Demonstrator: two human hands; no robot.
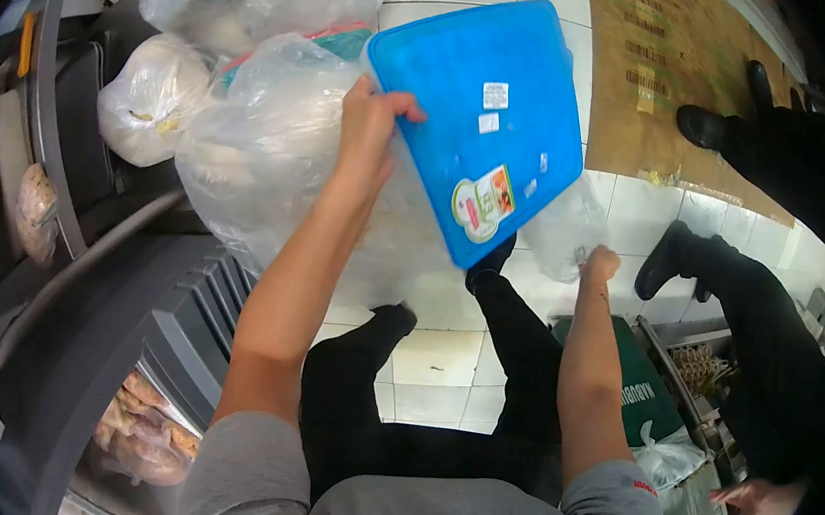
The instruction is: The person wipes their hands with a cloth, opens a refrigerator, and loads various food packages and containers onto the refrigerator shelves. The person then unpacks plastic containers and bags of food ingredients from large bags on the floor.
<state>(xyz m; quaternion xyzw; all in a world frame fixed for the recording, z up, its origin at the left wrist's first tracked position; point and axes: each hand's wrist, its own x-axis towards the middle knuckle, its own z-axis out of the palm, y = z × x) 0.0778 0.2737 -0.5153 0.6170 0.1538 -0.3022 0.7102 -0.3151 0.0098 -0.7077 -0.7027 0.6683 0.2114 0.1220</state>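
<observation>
My left hand (370,129) grips the left edge of a container with a blue lid (509,78), its thumb on top of the lid. The container is tilted, and white stickers and a colourful label show on the lid. To its lower right, my right hand (601,264) is closed on a clear plastic bag (566,228). Part of that bag is hidden behind the container. Large clear plastic bags with pale contents (275,135) lie left of my left hand.
An open dark cabinet (77,335) with bagged food (147,431) stands at the left. Flattened cardboard (655,112) covers the floor at upper right. Other people's legs (748,280) and a hand (756,501) are at the right, near a green bag (634,378).
</observation>
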